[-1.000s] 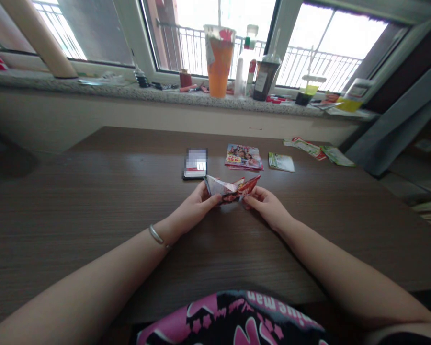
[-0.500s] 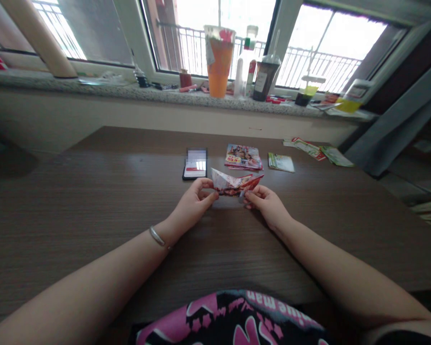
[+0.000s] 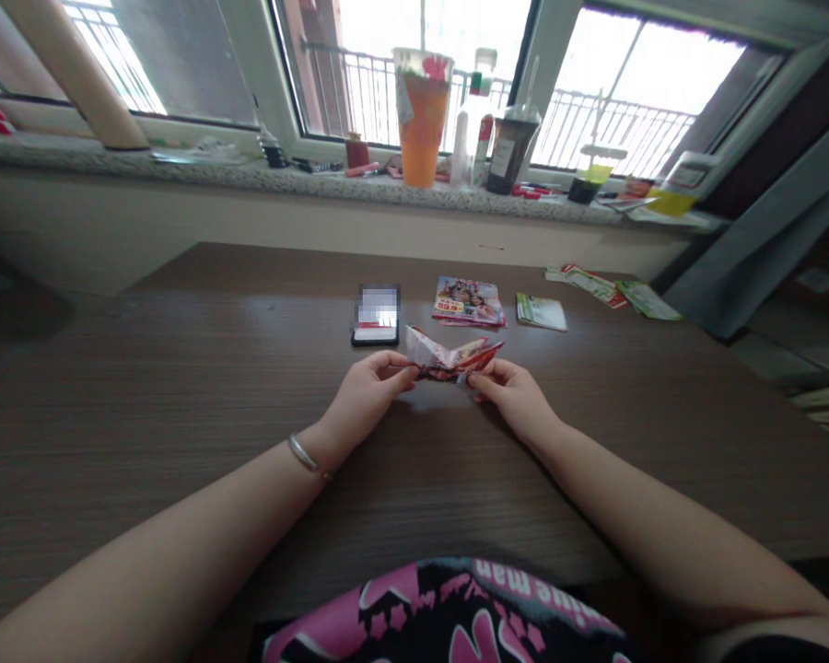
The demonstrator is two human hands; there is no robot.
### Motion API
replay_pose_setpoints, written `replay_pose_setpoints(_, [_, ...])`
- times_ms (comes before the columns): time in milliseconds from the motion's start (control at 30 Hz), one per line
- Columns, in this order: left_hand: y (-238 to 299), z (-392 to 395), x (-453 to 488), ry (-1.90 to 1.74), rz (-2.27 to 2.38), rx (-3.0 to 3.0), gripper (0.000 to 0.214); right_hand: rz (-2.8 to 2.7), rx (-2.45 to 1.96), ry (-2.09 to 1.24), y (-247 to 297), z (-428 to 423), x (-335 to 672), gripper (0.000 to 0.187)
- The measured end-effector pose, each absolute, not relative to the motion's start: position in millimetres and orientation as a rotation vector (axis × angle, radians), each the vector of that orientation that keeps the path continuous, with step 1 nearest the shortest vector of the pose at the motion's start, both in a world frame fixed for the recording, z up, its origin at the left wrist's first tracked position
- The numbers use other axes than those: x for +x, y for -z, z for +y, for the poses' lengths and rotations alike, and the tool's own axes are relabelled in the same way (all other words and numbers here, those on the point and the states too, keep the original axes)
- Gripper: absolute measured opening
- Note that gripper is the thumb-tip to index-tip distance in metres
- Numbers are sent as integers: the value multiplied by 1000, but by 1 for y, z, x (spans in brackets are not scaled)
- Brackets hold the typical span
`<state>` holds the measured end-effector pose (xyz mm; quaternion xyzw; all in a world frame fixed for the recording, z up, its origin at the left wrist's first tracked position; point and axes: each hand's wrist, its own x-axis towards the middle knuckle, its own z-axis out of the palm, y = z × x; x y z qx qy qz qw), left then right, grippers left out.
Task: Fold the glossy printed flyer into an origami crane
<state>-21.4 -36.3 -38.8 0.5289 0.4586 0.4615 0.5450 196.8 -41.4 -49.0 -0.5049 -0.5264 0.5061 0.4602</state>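
Observation:
Between my hands is a folded piece of printed paper (image 3: 449,357), red and white, with its creased flaps standing up in points. My left hand (image 3: 377,382) pinches its left end between thumb and fingers. The right end is gripped by my right hand (image 3: 507,387) in the same way. Just beyond my left hand lies a phone (image 3: 377,315) with a lit screen. Behind the folded paper is a stack of colourful printed paper squares (image 3: 468,301), and to its right a smaller pale green-and-white stack of paper (image 3: 541,312).
Green and red paper strips (image 3: 594,285) lie at the far right of the brown wooden table (image 3: 180,396). Along the granite windowsill (image 3: 359,187) stand a tall cup of orange drink (image 3: 423,124), a dark drink cup (image 3: 511,152), bottles and small items.
The upright flaps of the folded paper have spread and shifted slightly in my fingers. The fingers of my left hand have moved a little lower along its edge.

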Motion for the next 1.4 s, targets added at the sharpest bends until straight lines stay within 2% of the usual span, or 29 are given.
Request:
replay_pose_setpoints(300, [39, -36, -22, -1058, 1021, 1276, 37, -1416, -1311, -1123, 45, -44, 198, 29])
replay_pose_setpoints(600, [35, -38, -18, -1077, 993, 1130, 41, -1080, -1208, -1290, 44, -43, 193, 44])
replay_pose_setpoints(1167, [34, -33, -22, -1077, 1117, 1273, 25, -1213, -1195, -1177, 45, -39, 198, 41])
replay_pose_setpoints(1400, [35, -36, -25, -1057, 1134, 1390, 28, -1427, -1265, -1003, 45, -39, 203, 25])
